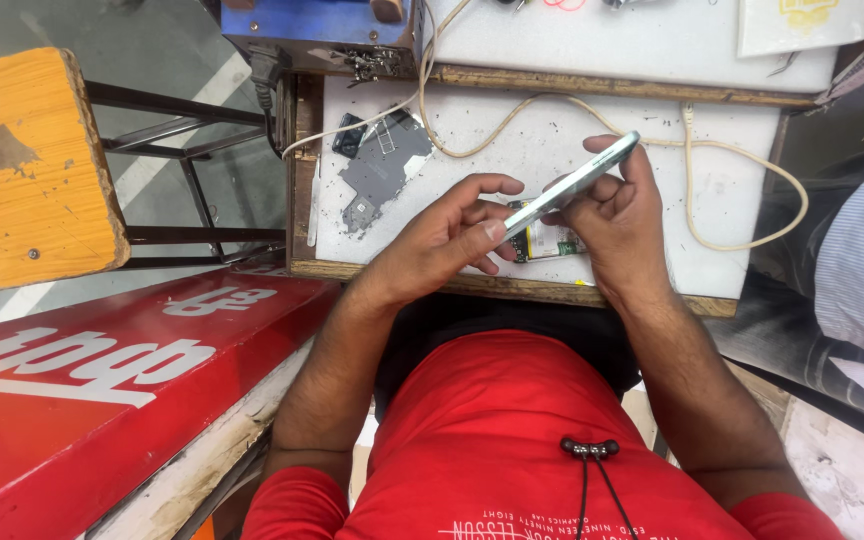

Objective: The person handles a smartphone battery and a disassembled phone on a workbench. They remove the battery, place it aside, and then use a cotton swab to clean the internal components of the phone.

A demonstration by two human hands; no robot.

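Right hand (pixel 620 215) pinching smartphone (pixel 574 185) by long edges, tilted edge-on above tabletop (pixel 552 140). Left hand (pixel 447 240) fingertips pressing its lower end, grip closed. Circuit board (pixel 544 240) lying just beneath. Likely light, stiff, slick, fragile glass; edges safest hold.

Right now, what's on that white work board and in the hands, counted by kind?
Phones, held edge-on by left hand and right hand: 1
Grey inner frames: 1
Circuit boards: 1
Cream cables: 1
Total: 4
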